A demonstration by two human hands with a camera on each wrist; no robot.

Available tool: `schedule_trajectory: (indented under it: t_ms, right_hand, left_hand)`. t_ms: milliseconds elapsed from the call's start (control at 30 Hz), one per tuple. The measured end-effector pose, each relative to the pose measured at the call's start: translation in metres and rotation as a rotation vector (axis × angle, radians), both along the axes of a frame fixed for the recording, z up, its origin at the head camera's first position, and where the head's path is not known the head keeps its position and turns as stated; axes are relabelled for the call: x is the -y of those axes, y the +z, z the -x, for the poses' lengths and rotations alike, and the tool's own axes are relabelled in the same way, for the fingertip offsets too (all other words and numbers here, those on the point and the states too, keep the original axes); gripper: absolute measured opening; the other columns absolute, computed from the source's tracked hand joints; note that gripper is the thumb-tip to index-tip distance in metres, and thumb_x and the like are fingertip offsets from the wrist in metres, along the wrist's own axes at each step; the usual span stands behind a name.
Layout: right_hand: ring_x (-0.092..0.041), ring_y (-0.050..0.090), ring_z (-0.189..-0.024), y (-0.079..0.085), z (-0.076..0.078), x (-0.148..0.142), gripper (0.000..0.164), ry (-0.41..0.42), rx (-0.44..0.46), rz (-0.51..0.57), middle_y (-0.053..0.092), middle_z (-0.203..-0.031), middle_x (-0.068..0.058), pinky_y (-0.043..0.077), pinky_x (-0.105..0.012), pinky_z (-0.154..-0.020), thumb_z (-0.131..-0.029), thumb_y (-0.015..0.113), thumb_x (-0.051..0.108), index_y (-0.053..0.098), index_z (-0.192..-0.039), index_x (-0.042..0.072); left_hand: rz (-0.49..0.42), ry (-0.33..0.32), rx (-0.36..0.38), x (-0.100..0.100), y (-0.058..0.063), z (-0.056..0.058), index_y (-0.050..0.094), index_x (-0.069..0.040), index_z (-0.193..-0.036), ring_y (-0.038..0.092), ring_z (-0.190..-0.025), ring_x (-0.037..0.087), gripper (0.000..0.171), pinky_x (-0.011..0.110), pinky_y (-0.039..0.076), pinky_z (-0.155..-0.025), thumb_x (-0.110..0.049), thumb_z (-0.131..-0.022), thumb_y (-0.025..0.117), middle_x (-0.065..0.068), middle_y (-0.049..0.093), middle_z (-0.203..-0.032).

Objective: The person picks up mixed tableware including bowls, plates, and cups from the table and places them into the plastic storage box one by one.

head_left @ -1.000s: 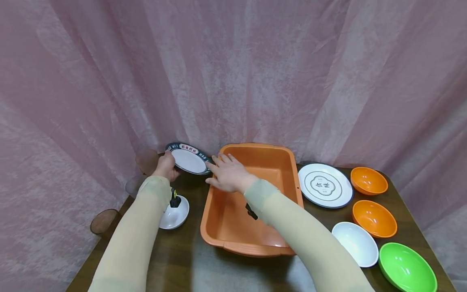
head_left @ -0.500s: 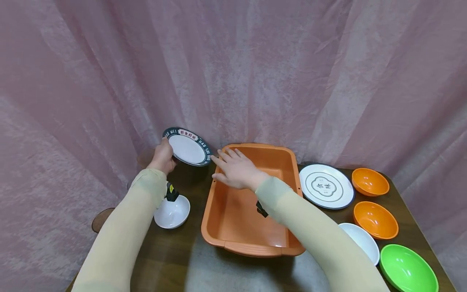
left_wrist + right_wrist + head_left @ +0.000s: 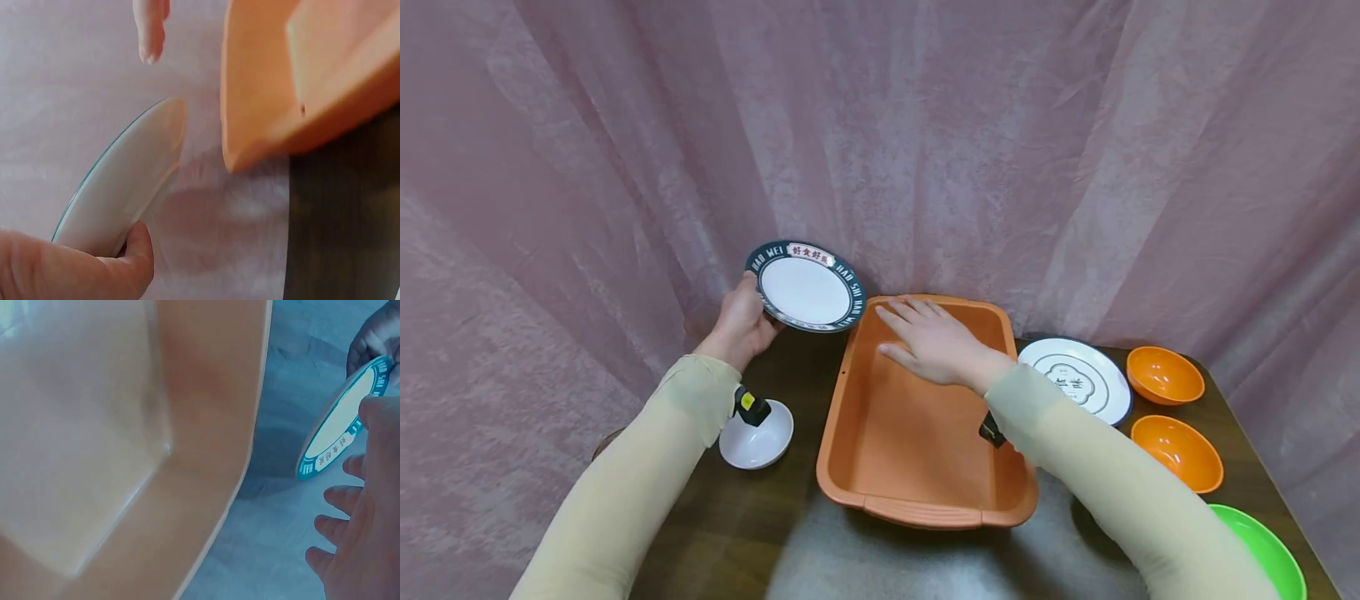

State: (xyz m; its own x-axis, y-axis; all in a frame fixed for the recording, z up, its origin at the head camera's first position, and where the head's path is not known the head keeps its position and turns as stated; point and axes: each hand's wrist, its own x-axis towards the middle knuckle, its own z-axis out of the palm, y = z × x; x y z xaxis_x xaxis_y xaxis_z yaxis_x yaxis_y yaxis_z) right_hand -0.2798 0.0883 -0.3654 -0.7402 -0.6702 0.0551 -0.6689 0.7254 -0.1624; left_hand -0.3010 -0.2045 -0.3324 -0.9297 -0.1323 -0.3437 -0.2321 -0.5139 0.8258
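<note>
A white plate (image 3: 805, 290) with a dark green lettered rim is held up, tilted, at the back left of the orange basin (image 3: 917, 442). My left hand (image 3: 741, 321) grips it by its left edge; in the left wrist view the thumb (image 3: 140, 250) presses the plate's pale underside (image 3: 125, 181). Over the back part of the basin hovers my right hand (image 3: 936, 342), fingers spread and holding nothing. In the head view a small gap separates it from the plate's right edge. The right wrist view shows the right hand's fingers (image 3: 340, 500) apart from the basin wall.
Below my left wrist stands a small white bowl (image 3: 760, 446). Right of the basin lie a white patterned plate (image 3: 1078, 375), two orange bowls (image 3: 1165, 375) and a green bowl (image 3: 1262, 546), partly behind my right sleeve. A pink curtain (image 3: 880, 150) hangs behind the table.
My left hand has raised the green-rimmed plate and brought it rightward, close to the basin's back left corner. My right hand has shifted right, over the basin. My right sleeve now covers another white bowl.
</note>
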Motion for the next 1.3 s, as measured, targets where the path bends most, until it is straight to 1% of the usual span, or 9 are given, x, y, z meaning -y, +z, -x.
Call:
schedule_trajectory:
  t_ms: [200, 400, 500, 600, 700, 800, 933, 1167, 1300]
  right_hand:
    - [-0.033, 0.016, -0.155, 0.004, -0.008, -0.035, 0.069, -0.058, 0.033, 0.057, 0.021, -0.168, -0.013, 0.013, -0.048, -0.124, -0.11, 0.034, 0.052, 0.023, -0.164, 0.011]
    - [-0.034, 0.02, -0.154, 0.001, -0.014, -0.067, 0.066, -0.127, 0.101, 0.164, 0.026, -0.166, -0.014, 0.018, -0.052, -0.123, -0.111, 0.038, 0.046, 0.028, -0.161, 0.005]
    - [-0.033, 0.022, -0.153, -0.004, -0.02, -0.082, 0.068, -0.18, 0.182, 0.236, 0.027, -0.166, -0.013, 0.02, -0.052, -0.122, -0.111, 0.037, 0.047, 0.026, -0.162, 0.005]
    - [-0.035, 0.023, -0.153, -0.007, -0.028, -0.095, 0.076, -0.27, 0.304, 0.32, 0.026, -0.167, -0.012, 0.021, -0.055, -0.121, -0.108, 0.031, 0.059, 0.022, -0.164, 0.007]
    - [-0.036, 0.02, -0.153, -0.009, -0.036, -0.104, 0.084, -0.344, 0.445, 0.456, 0.021, -0.168, -0.013, 0.02, -0.059, -0.12, -0.105, 0.026, 0.067, 0.017, -0.164, 0.008]
    - [-0.038, 0.022, -0.152, -0.009, -0.042, -0.11, 0.087, -0.391, 0.604, 0.64, 0.022, -0.168, -0.016, 0.021, -0.059, -0.12, -0.104, 0.028, 0.068, 0.015, -0.164, 0.006]
    - [-0.042, 0.032, -0.148, -0.009, -0.045, -0.113, 0.085, -0.439, 0.775, 0.865, 0.028, -0.164, -0.023, 0.027, -0.055, -0.119, -0.107, 0.029, 0.062, 0.013, -0.163, 0.001]
    - [-0.039, 0.043, -0.142, -0.008, -0.047, -0.113, 0.078, -0.508, 1.023, 1.311, 0.032, -0.161, -0.022, 0.036, -0.049, -0.114, -0.109, 0.03, 0.055, 0.012, -0.163, 0.001]
    - [-0.031, 0.051, -0.133, -0.008, -0.049, -0.11, 0.077, -0.545, 1.139, 1.43, 0.037, -0.157, -0.019, 0.039, -0.045, -0.113, -0.109, 0.029, 0.056, 0.012, -0.162, 0.003]
  left_hand:
    - [-0.041, -0.069, -0.003, -0.022, 0.0, -0.014, 0.029, -0.021, -0.162, 0.05, -0.129, 0.017, 0.057, 0.032, 0.04, -0.098, -0.047, -0.111, 0.029, 0.004, 0.046, -0.154]
    - [-0.049, -0.176, -0.004, -0.044, -0.004, -0.029, 0.032, -0.021, -0.161, 0.053, -0.123, 0.019, 0.057, 0.032, 0.045, -0.094, -0.048, -0.111, 0.03, 0.005, 0.05, -0.151]
    - [-0.053, -0.232, -0.009, -0.054, -0.008, -0.035, 0.035, -0.02, -0.16, 0.054, -0.12, 0.019, 0.057, 0.032, 0.047, -0.094, -0.048, -0.111, 0.03, 0.006, 0.052, -0.149]
    - [-0.067, -0.29, -0.013, -0.064, -0.013, -0.041, 0.031, -0.02, -0.161, 0.052, -0.122, 0.019, 0.057, 0.032, 0.044, -0.095, -0.048, -0.112, 0.027, 0.007, 0.048, -0.152]
    - [-0.089, -0.34, -0.018, -0.073, -0.017, -0.045, 0.025, -0.019, -0.164, 0.048, -0.125, 0.018, 0.058, 0.031, 0.041, -0.095, -0.046, -0.113, 0.023, 0.007, 0.041, -0.157]
    - [-0.119, -0.363, -0.014, -0.082, -0.02, -0.049, 0.024, -0.018, -0.164, 0.047, -0.127, 0.018, 0.057, 0.03, 0.042, -0.094, -0.045, -0.113, 0.022, 0.007, 0.04, -0.158]
    - [-0.141, -0.369, 0.004, -0.093, -0.024, -0.053, 0.031, -0.016, -0.161, 0.052, -0.125, 0.017, 0.056, 0.029, 0.048, -0.092, -0.044, -0.113, 0.026, 0.007, 0.047, -0.154]
    - [-0.166, -0.397, 0.006, -0.11, -0.031, -0.057, 0.037, -0.013, -0.158, 0.057, -0.119, 0.017, 0.055, 0.029, 0.05, -0.09, -0.044, -0.113, 0.027, 0.008, 0.052, -0.15]
    - [-0.152, -0.411, 0.016, -0.116, -0.035, -0.057, 0.039, -0.014, -0.156, 0.061, -0.111, 0.017, 0.053, 0.03, 0.052, -0.085, -0.044, -0.113, 0.028, 0.009, 0.054, -0.148]
